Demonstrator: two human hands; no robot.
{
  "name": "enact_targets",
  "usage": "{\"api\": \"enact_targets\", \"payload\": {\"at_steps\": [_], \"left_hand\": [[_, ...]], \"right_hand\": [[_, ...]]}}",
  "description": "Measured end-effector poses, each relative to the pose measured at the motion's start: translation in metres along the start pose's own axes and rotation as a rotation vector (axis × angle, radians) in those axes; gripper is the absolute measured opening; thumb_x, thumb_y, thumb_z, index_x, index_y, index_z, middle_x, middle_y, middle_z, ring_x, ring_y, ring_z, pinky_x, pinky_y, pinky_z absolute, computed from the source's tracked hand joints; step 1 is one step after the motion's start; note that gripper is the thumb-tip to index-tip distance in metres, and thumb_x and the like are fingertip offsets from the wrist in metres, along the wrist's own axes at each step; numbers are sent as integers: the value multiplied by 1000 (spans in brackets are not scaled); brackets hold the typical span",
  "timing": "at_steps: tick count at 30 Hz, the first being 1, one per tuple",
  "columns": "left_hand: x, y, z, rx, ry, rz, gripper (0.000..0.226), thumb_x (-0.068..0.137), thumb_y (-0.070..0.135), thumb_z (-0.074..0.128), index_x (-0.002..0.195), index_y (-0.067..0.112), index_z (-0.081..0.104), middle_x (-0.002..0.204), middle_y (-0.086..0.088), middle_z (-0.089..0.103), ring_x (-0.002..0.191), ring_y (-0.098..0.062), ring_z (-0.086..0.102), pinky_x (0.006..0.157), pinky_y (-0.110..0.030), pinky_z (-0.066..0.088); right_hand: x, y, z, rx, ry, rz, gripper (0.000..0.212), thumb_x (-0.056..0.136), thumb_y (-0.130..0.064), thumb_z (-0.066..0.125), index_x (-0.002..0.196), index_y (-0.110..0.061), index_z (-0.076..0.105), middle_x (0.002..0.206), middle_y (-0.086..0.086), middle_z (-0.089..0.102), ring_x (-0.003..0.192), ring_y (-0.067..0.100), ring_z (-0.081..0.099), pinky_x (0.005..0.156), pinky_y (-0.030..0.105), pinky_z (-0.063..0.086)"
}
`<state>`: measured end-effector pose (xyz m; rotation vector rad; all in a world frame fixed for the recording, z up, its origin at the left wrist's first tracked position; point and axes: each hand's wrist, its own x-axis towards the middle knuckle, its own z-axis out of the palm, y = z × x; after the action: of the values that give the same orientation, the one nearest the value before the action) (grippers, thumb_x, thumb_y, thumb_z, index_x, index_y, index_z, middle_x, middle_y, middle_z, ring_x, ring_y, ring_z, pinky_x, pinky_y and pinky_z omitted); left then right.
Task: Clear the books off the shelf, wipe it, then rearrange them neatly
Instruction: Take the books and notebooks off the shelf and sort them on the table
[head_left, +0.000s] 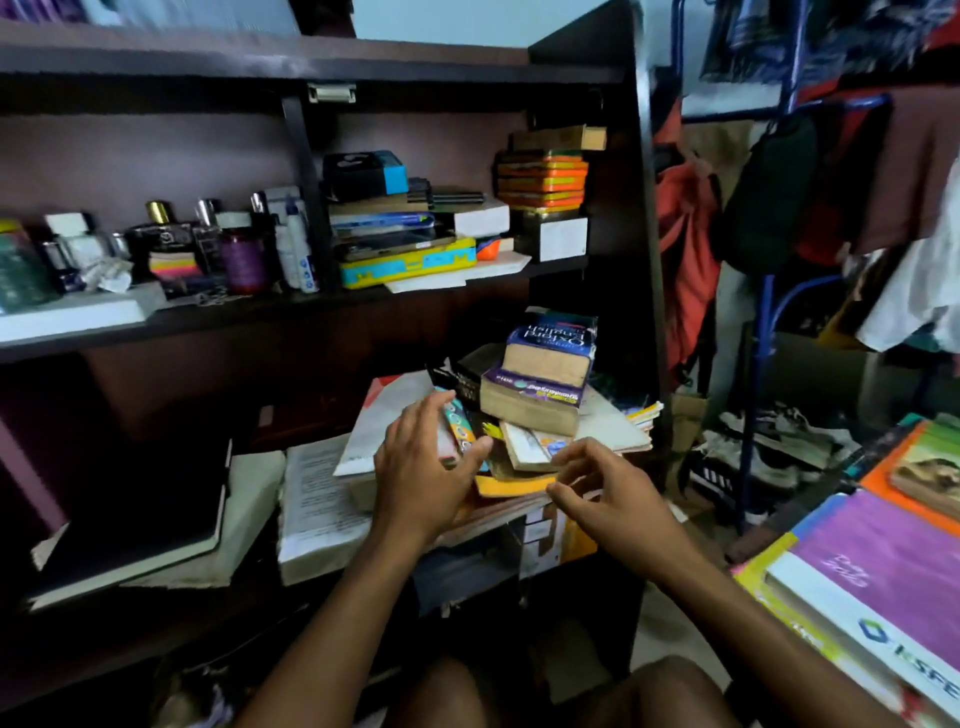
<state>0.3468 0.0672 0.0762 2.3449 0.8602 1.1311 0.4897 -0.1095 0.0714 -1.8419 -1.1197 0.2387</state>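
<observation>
The pile of books (524, 447) sits on the lower shelf (322, 587) in front of me, its lower layers hidden under my hands and too jumbled to tell apart. My left hand (421, 467) curls its fingers (441, 405) round a small colourful book (457, 431) at the pile's front. My right hand (608, 493) hovers just beside, fingers (576, 457) loosely bent, holding nothing. Two thick books (540, 379) top the pile. A black notebook (135, 525) lies left. Bottles (202, 244) blur together on the shelf above.
</observation>
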Motion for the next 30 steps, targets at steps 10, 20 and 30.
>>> {"api": "enact_targets", "payload": {"at_steps": [10,20,30], "left_hand": [[-44,-41,-18,179,10,6,68,82,56,44,146,32,43,157,7,41,147,-17,33,121,-63,14],[-40,-26,4,465,-80,63,69,89,48,64,148,44,28,159,11,39,149,-14,32,114,-77,-3],[-17,-37,-13,456,-191,-161,104,73,86,57,157,42,12,163,9,18,151,-16,22,116,-75,-2]], "right_hand": [[5,26,26,-322,151,-38,30,84,-29,72,106,-35,52,99,-16,51,102,16,49,88,43,46],[-4,38,12,-560,80,-84,41,88,-37,64,127,-30,52,118,-4,49,109,21,47,86,39,40],[26,-6,56,-735,76,-373,46,87,-45,59,129,-29,54,113,2,57,99,23,54,77,37,44]]}}
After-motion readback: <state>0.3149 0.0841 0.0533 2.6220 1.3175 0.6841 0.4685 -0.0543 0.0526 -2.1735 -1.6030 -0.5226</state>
